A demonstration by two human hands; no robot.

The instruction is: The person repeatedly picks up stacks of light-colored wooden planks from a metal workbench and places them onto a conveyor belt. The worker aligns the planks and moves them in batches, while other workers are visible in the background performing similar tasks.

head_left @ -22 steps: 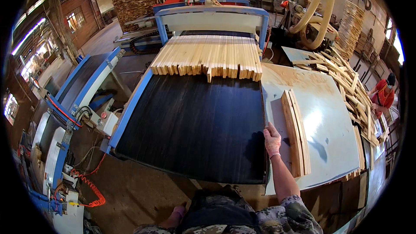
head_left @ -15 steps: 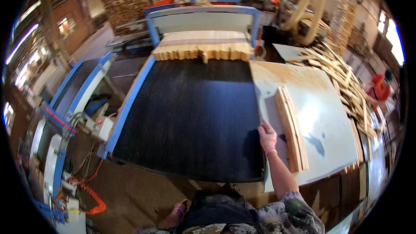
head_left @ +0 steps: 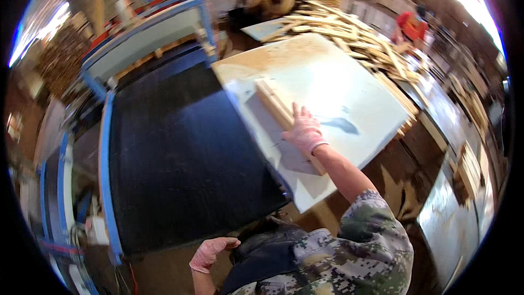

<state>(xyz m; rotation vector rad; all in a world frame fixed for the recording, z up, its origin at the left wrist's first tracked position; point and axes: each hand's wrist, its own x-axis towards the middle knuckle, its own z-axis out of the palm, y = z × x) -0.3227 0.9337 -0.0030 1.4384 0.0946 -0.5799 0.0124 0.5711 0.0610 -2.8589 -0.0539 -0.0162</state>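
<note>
"Two hands show; which is nearer the wooden strips (head_left: 274,103)?"

"The right hand (head_left: 304,131). It lies over them, palm down, and appears to touch. The left hand (head_left: 214,252) is well apart, just off the near edge of the black belt (head_left: 185,169), close to the person's waist."

"Is the right one gripping?"

"Its fingers are spread and the thumb stands out to the left, so it isn't closed round them. The left hand's fingers are loosely bent; I can't tell whether it has anything in it."

"And the strips, where exactly?"

"On the pale bench (head_left: 363,98), nearer its left edge, the one beside the belt, than its right. Their long axis runs roughly along that left edge, and their near ends sit close to the bench's near edge."

"So which way from the hand?"

"Directly beneath it. The longer part reaches away to the far left, toward the far left corner; the shorter part comes back beside the wrist. The forearm crosses that axis at a slant."

"Anything beyond?"

"A pile of loose strips (head_left: 349,35), past the far right corner."
</note>
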